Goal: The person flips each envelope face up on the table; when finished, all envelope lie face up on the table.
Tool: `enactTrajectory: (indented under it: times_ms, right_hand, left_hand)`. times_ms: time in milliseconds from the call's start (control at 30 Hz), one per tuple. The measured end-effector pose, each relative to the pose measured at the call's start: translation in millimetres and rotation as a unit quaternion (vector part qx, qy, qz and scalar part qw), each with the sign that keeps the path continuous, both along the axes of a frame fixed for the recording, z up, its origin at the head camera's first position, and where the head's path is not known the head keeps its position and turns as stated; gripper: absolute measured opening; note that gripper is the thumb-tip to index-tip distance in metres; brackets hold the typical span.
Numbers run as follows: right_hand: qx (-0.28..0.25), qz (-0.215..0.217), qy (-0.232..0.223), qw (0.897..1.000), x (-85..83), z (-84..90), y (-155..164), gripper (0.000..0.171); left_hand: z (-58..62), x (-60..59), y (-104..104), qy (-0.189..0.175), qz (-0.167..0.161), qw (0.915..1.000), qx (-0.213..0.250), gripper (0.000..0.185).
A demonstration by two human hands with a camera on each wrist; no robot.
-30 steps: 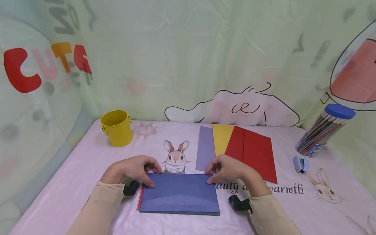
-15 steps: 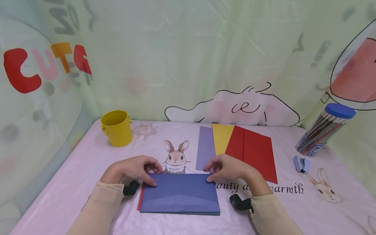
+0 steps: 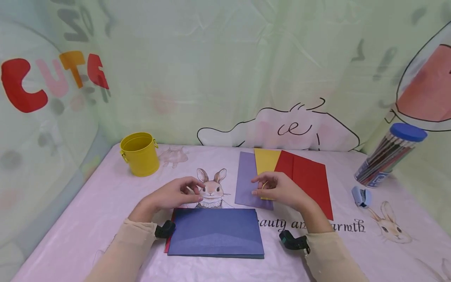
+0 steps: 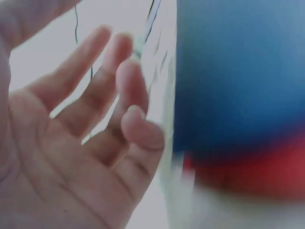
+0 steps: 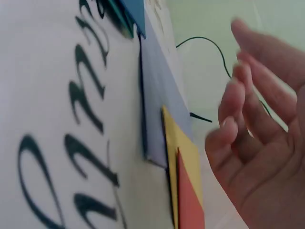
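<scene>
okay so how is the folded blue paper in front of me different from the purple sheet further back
The blue paper is dark blue and lies wide, nearest the person, atop a red sheet; the purple sheet is pale lilac and runs lengthwise away. The blue paper lies fully exposed, while the purple sheet is overlapped by a yellow sheet. Neither hand grips either; both papers lie flat on the table.

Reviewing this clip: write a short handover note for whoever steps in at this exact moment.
Left hand: open, holding nothing, above the table beyond the blue sheet.
Right hand: open, fingers relaxed, over the purple sheet and yellow sheet.
Blue sheet lies flat near the front edge on top of a red sheet.
Done: blue sheet folded flat and let go.
Left: the purple, yellow and red sheet stack lies untouched.
</scene>
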State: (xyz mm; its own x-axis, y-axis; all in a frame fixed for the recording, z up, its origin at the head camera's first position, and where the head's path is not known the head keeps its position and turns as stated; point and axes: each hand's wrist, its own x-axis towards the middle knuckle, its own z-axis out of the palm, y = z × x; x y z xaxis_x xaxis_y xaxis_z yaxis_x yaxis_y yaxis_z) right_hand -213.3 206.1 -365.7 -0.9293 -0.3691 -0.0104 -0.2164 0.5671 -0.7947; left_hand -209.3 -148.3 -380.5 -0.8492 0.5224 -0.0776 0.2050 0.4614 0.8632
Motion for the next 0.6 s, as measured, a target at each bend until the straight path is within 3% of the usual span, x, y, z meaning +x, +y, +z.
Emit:
enactTrajectory:
  times_ms: [133, 367, 500, 600]
  right_hand:
    - [0.018, -0.047, 0.004, 0.999, -2.9, -4.7, 3.8, 0.044]
    - [0.021, -0.075, -0.033, 0.996, -6.3, -16.7, 10.8, 0.047]
    - [0.017, -0.08, -0.04, 0.996, -8.4, -20.1, 11.4, 0.047]
    - [0.012, -0.079, -0.043, 0.996, -9.0, -21.1, 9.7, 0.048]
  left_hand:
    - [1.9, 3.7, 22.5, -0.006, 0.008, 0.9996, 0.027, 0.047]
    - [2.4, 5.2, 54.0, -0.021, 0.01, 0.9992, 0.033, 0.056]
    - [1.8, -1.6, 73.9, -0.03, 0.023, 0.9992, 0.014, 0.059]
    - [3.4, -6.2, 88.4, -0.018, 0.027, 0.9991, -0.027, 0.062]
